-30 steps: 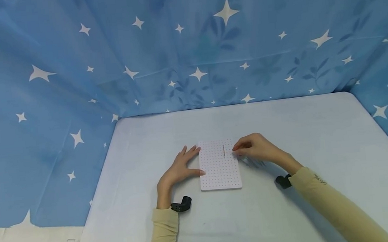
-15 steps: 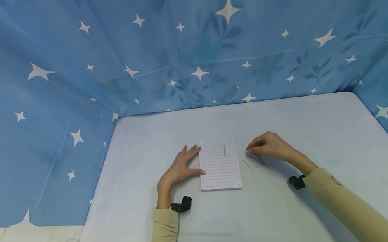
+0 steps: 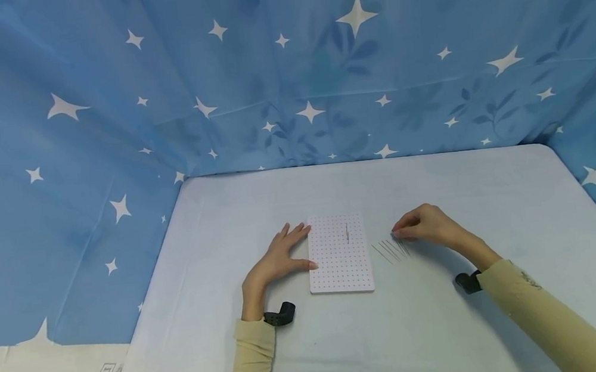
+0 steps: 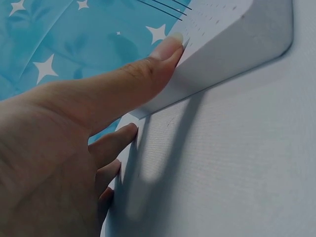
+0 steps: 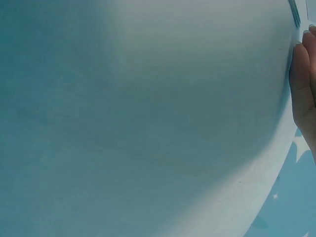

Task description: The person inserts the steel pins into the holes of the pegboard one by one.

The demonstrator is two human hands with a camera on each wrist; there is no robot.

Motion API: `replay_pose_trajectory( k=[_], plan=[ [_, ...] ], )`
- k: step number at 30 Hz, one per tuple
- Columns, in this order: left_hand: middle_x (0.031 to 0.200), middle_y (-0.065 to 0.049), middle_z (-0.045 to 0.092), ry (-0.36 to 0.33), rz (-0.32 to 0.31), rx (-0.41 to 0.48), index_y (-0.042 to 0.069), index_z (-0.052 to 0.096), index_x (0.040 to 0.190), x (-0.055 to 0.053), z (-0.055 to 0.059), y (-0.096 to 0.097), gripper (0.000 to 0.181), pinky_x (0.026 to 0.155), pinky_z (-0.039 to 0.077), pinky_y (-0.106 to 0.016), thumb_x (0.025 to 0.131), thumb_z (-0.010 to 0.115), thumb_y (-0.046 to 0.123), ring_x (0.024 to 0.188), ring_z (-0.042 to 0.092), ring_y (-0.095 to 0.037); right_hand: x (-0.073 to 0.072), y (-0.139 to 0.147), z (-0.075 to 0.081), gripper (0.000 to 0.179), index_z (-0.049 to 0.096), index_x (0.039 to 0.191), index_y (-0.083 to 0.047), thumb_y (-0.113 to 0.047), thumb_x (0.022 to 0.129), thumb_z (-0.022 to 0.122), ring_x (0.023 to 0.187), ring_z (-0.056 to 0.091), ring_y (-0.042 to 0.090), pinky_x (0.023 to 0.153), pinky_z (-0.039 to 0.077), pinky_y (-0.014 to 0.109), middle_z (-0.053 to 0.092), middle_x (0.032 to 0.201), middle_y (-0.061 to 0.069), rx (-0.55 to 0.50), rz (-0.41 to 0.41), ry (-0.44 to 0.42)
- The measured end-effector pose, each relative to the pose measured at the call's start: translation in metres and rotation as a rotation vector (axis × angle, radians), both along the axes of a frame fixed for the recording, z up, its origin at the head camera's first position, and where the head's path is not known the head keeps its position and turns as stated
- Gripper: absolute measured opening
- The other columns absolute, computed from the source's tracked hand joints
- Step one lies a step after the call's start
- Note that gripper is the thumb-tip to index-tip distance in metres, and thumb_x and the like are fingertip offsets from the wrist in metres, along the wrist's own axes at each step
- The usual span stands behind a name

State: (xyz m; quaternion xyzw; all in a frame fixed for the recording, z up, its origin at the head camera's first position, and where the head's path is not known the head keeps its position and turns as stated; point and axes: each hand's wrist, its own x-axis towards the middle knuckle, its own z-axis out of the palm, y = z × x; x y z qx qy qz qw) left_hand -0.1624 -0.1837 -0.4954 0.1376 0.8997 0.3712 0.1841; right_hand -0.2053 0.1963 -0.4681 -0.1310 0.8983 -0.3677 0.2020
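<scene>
A white pegboard (image 3: 340, 266) dotted with small holes lies mid-table. Thin rods (image 3: 347, 234) stand in its upper part; three rods (image 4: 168, 8) rise from it in the left wrist view. My left hand (image 3: 275, 262) spreads along the board's left side, its thumb (image 4: 165, 48) resting on the edge and its fingers fairly straight. To the right of the board, several thin dark rods (image 3: 390, 252) lie slanted side by side. My right hand (image 3: 425, 223) is at their upper ends, thumb and fingertips close together; I cannot tell whether a rod is between them.
The white-covered table (image 3: 466, 194) extends around the board. A blue curtain (image 3: 244, 77) with white stars hangs behind and at both sides. Black wrist cameras (image 3: 280, 314) sit at both cuffs.
My right hand has moved right, away from the board's edge to the far end of the loose rods, leaving more of them visible. The left hand stays on the board.
</scene>
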Motion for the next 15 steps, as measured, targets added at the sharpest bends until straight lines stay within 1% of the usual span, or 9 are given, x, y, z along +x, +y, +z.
replay_pose_trajectory(
  k=[5, 8, 15],
  plan=[
    [0.171, -0.004, 0.024, -0.001, -0.005, 0.007, 0.019, 0.036, 0.162, 0.001, 0.0, -0.002, 0.093, 0.127, 0.006, -0.063, 0.085, 0.084, 0.04, 0.161, 0.0, -0.032, -0.001, 0.004, -0.004, 0.022, 0.081, 0.105, -0.004, -0.022, 0.093, 0.076, 0.085, 0.065, 0.014, 0.073, 0.055, 0.027, 0.078, 0.104, 0.009, 0.001, -0.001, -0.024],
    [0.171, -0.002, 0.023, -0.001, -0.01, -0.004, 0.02, 0.034, 0.163, 0.001, 0.0, -0.002, 0.094, 0.128, 0.005, -0.061, 0.085, 0.083, 0.041, 0.161, -0.001, -0.03, -0.002, 0.006, -0.006, 0.022, 0.082, 0.105, -0.006, -0.023, 0.093, 0.076, 0.087, 0.064, 0.015, 0.075, 0.054, 0.027, 0.078, 0.105, 0.009, 0.006, -0.003, -0.037],
    [0.171, -0.003, 0.024, 0.003, -0.015, 0.004, 0.019, 0.035, 0.162, 0.0, -0.001, -0.001, 0.093, 0.127, 0.006, -0.064, 0.085, 0.083, 0.04, 0.161, -0.001, -0.032, -0.004, 0.011, -0.008, 0.022, 0.083, 0.102, -0.005, -0.023, 0.091, 0.079, 0.085, 0.064, 0.015, 0.072, 0.053, 0.029, 0.079, 0.102, 0.01, 0.037, -0.029, -0.024]
  ],
)
